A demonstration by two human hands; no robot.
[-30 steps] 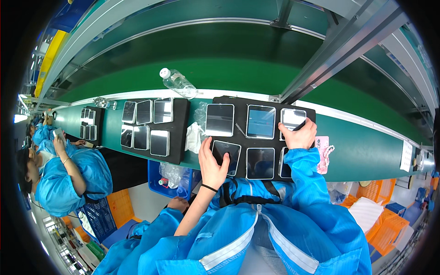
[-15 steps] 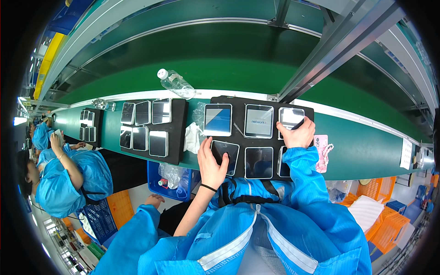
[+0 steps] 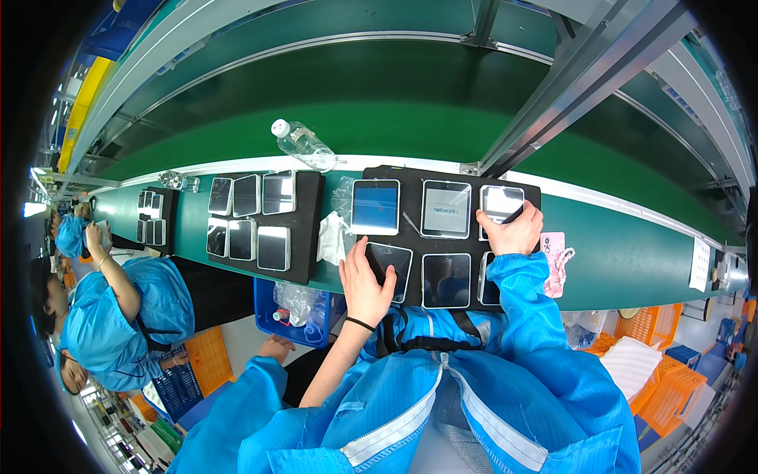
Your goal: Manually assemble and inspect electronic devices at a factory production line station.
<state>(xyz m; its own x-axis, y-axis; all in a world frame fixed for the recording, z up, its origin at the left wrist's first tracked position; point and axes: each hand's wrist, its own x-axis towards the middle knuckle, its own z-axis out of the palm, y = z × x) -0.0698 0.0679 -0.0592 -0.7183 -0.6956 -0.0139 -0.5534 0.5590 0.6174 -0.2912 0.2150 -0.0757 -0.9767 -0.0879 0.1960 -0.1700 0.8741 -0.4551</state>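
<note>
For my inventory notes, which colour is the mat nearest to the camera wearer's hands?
The mat is black; it shows best in the head view.

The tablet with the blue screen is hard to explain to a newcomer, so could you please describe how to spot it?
On the long green table, find the rightmost black mat. In its far row of three, take the left-end tablet, just beyond the left hand. Its screen is lit blue, while its neighbour to the right glows pale and the one under the hand looks dark.
</note>
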